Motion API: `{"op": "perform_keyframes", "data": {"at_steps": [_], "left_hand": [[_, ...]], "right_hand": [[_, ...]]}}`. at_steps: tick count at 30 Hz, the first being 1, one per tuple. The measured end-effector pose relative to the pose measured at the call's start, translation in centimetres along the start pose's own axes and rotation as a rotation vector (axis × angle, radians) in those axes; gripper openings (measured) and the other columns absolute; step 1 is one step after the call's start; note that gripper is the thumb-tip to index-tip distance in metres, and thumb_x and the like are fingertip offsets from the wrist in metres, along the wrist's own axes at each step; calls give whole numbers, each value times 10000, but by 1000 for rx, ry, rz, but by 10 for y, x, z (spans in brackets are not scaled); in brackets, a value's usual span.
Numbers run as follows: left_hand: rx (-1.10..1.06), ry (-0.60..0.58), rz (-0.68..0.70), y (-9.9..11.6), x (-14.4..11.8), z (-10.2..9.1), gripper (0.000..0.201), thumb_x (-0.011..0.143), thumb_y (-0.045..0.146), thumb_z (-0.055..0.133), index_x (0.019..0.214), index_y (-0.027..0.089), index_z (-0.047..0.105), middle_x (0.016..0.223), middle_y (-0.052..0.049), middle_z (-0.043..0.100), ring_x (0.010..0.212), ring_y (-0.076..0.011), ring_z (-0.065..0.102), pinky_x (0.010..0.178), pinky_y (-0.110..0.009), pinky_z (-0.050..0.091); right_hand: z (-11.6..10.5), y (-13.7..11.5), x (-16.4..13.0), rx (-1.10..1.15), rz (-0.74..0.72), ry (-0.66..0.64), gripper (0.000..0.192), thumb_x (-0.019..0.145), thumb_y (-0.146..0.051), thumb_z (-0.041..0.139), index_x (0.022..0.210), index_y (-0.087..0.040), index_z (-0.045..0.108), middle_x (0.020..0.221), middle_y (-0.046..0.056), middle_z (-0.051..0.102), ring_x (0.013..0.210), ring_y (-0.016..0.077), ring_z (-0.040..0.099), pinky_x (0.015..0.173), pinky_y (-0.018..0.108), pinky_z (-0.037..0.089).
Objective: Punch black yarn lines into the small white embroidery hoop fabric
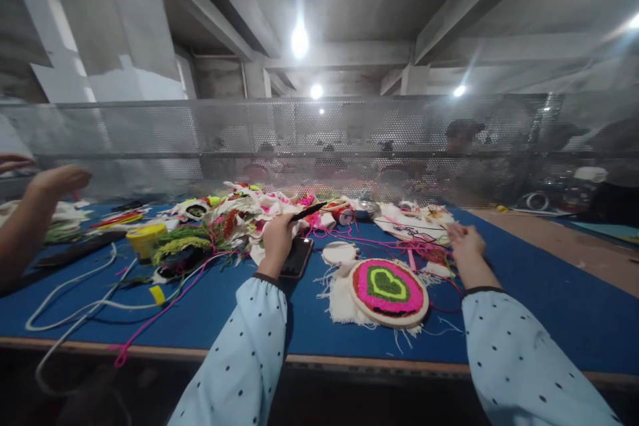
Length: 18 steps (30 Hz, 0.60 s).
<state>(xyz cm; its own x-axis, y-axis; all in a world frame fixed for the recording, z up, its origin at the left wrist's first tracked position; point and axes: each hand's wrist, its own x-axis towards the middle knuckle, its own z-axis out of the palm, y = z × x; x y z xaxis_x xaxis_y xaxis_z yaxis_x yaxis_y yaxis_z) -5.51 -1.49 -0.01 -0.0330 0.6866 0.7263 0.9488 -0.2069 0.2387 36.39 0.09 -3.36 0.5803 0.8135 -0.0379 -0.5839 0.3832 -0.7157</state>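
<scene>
"At the centre of the frame, what has the left hand (277,243)?"

"Its grip is closed round a slim black pen-like tool (308,212), above a glossy black phone (301,254)."

"And the right hand (466,239)?"

"Right of centre, fingers narrowly bunched, beside tangled pink-red yarn (433,251). What they pinch, I cannot tell."

"Where's the round wooden hoop with the pink, red and green heart design (389,289)?"

"Lower right of centre, between the forearms, lying untouched on the blue tabletop (319,336)."

"How should this be handled?"

"I'd hold the tool lightly but steadily, move the right hand slowly, and keep both clear of that yarn, which could snag."
</scene>
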Motion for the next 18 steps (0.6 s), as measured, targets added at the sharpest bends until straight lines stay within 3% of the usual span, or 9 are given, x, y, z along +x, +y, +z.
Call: {"op": "perform_keyframes", "data": {"at_steps": [1,2,5,7,9,11,13,15,18], "left_hand": [[-50,-14,66,7,-1,3,241,840,269,459,961,203,657,881,-59,678,806,-194,593,692,-257,395],[-97,-26,138,15,-2,6,235,840,263,465,961,203,657,891,-58,677,820,-190,592,711,-256,402],[-198,-33,323,34,-5,15,224,840,260,483,973,201,654,920,-64,673,848,-183,590,748,-258,412],[-214,-31,360,39,-7,19,227,841,269,488,994,204,642,928,-68,669,842,-183,589,747,-261,413],[-174,-56,357,37,-8,19,225,837,256,492,1003,204,635,937,-74,665,851,-192,585,747,-270,410],[-107,-101,350,31,-7,16,225,831,234,494,1003,203,636,948,-82,660,880,-206,578,763,-286,402],[-66,-139,352,28,-6,11,222,824,228,501,993,201,642,943,-88,657,893,-214,573,775,-295,396],[-78,-155,333,30,-5,8,216,824,234,500,979,197,646,932,-93,655,875,-211,576,766,-292,397],[-217,-132,236,38,-3,11,210,825,235,492,958,188,647,932,-93,656,845,-203,582,750,-288,409]], "right_hand": [[14,7,-9,-15,32,-25,182,891,-247,314,739,-198,403,585,-23,525,413,76,539,321,142,403],[30,15,-22,-49,117,-143,222,908,-297,293,768,-192,428,656,7,569,482,95,584,344,156,424],[70,40,-72,-145,397,-639,391,909,-490,215,924,-199,475,858,55,623,598,137,624,385,204,452],[85,53,-102,-260,603,-937,453,866,-576,270,955,-195,498,813,52,625,578,147,608,409,227,456],[89,60,-115,-383,684,-1094,396,836,-541,409,879,-166,527,646,22,584,469,110,536,396,203,423],[86,58,-110,-378,547,-1053,278,807,-436,530,766,-161,521,474,-51,450,353,50,388,340,145,319],[80,52,-92,-306,370,-896,243,790,-373,573,688,-174,479,396,-97,310,301,29,247,300,132,213],[74,45,-73,-280,316,-762,258,789,-354,573,652,-189,430,371,-110,245,286,34,183,287,145,177],[69,41,-59,-280,303,-696,245,780,-314,580,654,-200,403,364,-117,215,279,41,166,280,151,170]]}}
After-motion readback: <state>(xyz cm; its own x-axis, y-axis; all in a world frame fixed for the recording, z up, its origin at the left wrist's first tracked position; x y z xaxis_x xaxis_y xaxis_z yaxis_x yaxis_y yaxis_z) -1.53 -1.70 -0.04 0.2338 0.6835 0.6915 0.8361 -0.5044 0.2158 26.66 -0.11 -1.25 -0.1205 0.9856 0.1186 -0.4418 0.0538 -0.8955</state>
